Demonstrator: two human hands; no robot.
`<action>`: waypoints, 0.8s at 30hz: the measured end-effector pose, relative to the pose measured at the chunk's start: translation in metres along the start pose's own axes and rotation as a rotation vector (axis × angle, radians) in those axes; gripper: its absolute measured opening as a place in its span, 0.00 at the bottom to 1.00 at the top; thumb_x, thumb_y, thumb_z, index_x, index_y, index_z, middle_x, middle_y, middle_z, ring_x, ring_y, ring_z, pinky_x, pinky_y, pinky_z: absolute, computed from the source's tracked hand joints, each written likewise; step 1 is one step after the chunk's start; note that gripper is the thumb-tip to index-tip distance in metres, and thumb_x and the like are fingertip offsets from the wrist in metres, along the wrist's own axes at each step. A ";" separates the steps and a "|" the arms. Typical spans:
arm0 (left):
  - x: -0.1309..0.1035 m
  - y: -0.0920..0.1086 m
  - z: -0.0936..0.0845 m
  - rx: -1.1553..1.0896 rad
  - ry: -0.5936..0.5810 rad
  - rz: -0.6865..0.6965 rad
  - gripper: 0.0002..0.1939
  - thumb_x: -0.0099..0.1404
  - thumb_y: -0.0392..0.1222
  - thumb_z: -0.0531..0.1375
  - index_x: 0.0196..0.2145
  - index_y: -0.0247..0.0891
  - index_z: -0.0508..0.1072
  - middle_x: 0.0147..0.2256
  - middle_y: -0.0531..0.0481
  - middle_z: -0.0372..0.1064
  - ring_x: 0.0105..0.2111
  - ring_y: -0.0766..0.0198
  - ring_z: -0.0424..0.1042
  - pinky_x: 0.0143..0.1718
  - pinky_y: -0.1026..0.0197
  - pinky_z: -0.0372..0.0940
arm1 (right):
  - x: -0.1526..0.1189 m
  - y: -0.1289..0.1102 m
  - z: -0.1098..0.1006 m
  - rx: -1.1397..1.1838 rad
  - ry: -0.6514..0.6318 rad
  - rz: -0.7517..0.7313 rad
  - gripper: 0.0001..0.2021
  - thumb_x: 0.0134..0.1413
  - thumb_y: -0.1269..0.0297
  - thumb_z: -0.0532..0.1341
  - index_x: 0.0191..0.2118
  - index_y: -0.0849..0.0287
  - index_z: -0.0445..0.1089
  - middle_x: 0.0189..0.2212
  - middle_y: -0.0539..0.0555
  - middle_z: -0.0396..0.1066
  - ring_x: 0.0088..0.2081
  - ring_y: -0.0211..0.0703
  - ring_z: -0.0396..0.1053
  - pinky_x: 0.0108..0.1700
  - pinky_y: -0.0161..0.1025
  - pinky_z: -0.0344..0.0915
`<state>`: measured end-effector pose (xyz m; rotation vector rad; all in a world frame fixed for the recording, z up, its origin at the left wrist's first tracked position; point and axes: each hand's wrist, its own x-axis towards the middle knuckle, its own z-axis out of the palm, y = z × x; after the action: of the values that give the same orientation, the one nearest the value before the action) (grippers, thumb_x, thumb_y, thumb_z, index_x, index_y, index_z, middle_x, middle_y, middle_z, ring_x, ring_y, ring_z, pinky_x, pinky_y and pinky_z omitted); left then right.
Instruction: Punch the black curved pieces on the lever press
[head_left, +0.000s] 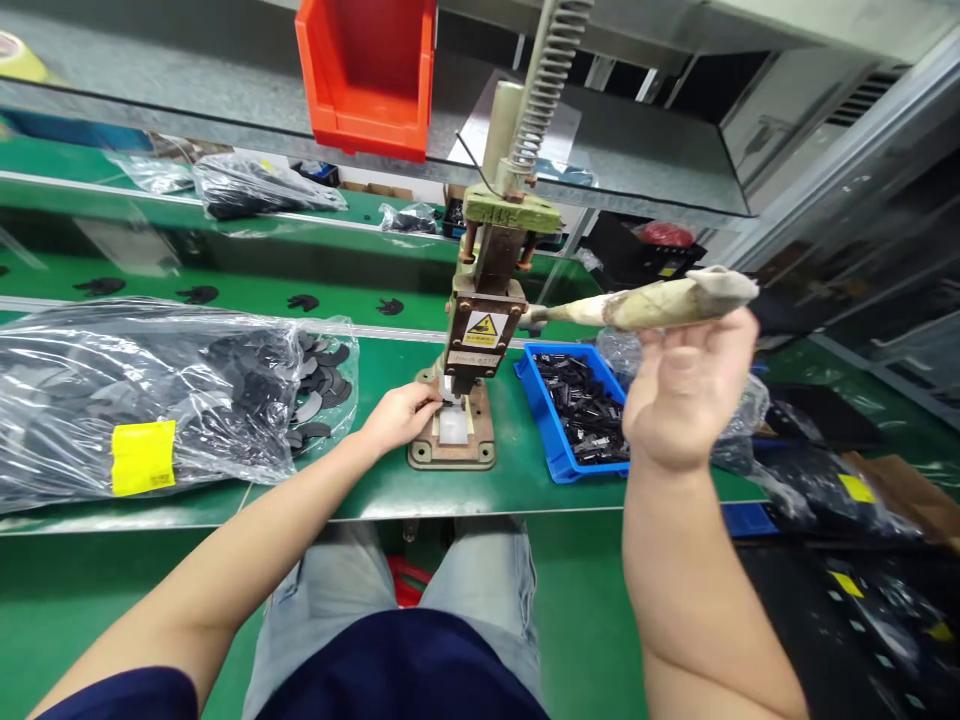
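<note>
Head view, nearest first: a lap in grey trousers and two bare forearms reach out over the green tabletop (390, 490). The left hand (401, 415) lies low at the base of a small hand press (480, 330), its fingers (429, 402) pinched together on a small pale part (452, 398) that sits on the press base just under the ram — what exactly they pinch is too small to tell. The right hand (686, 390) is raised, palm toward the camera; its fingers (731, 335) curl loosely up against the underside of the wrapped press lever (660, 300), touching it without closing fully around it. Between the two hands, just left of the right wrist, a blue tray (551, 440) holds small dark parts. Left of the left-hand fingers lies a clear plastic bag (150, 400) of black pieces with a yellow label. Beyond the press — a spring (551, 70) rising from its top — an orange bin (367, 75) sits on a shelf.
</note>
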<state>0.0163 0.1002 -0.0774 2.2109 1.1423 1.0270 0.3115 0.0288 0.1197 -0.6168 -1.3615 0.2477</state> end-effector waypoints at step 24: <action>0.023 -0.021 -0.043 0.294 -0.169 -0.097 0.14 0.74 0.43 0.57 0.49 0.39 0.80 0.49 0.38 0.79 0.51 0.46 0.75 0.58 0.46 0.66 | -0.112 0.019 0.015 -0.169 -0.143 -0.186 0.07 0.54 0.66 0.66 0.26 0.53 0.71 0.27 0.49 0.71 0.39 0.49 0.74 0.61 0.72 0.69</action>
<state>-0.0192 0.1329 -0.0548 2.3833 1.3796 0.6520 0.2769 -0.0084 0.0172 -0.6163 -1.5791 0.0269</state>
